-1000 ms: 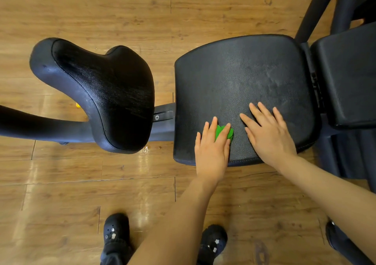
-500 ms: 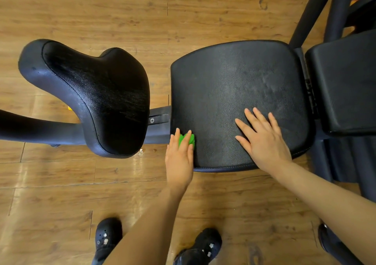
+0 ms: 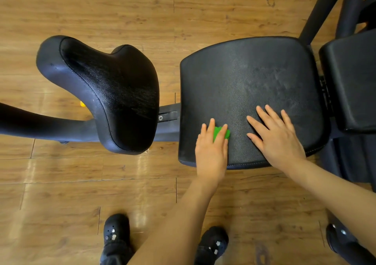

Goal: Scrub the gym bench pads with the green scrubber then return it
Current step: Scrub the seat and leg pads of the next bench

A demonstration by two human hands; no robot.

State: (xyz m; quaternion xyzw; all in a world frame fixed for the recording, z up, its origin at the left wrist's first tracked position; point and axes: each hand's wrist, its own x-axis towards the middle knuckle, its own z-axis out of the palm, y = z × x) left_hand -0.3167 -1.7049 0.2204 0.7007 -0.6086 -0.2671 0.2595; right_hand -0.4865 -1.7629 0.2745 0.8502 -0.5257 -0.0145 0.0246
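In the head view the left hand (image 3: 211, 153) presses the small green scrubber (image 3: 220, 133) flat under its fingers onto the near-left part of the wide black textured bench pad (image 3: 254, 85), the right hand (image 3: 277, 138) lies open and empty beside it, so scrubbing seems under way and next calls for strokes across the unscrubbed far area.

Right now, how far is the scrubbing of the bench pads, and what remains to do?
Done: nothing shows for certain; the wide seat pad has faint streaks. In hand: the left hand presses the green scrubber flat on that pad's near left part, while the right hand rests flat beside it. Left: probably the curved pad, the back pad, then returning the scrubber.
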